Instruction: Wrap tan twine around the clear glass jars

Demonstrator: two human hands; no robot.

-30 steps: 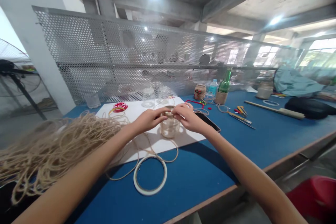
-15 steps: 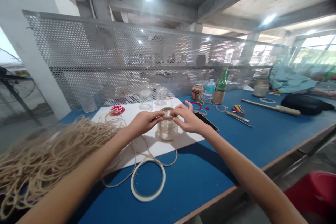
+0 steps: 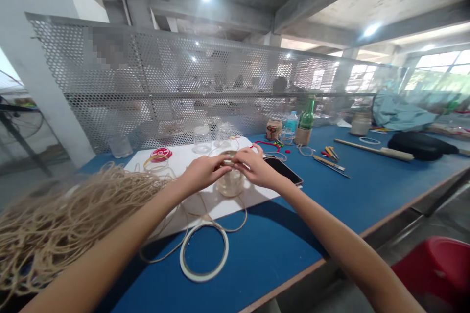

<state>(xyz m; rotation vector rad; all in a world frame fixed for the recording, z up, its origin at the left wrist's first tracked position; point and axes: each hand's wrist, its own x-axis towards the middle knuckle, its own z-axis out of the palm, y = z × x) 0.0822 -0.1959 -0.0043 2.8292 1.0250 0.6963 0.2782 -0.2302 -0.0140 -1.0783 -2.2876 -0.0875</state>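
Note:
A clear glass jar (image 3: 230,186) stands on a white sheet (image 3: 253,191), with a tan band at its neck that looks like jute twine. At the left of the neck, my left hand (image 3: 203,171) is closed, thumb and fingers pinching at the rim. From the other side my right hand (image 3: 255,164) closes on the twine at the neck, its fingertips close to the left ones. Between them the fingers hide most of the rim. A loose strand of twine (image 3: 245,215) curves across the table below the jar.
A big heap of twine (image 3: 81,210) lies at left. In front is a roll of double-sided tape (image 3: 182,260). Behind stand two glass jars (image 3: 201,139) and a red tape spool (image 3: 160,154). At right are a phone (image 3: 284,171), a green bottle (image 3: 307,116) and several tools (image 3: 330,154).
The view has shifted slightly. Both hands have drawn closer together over the jar's neck, covering more of its rim.

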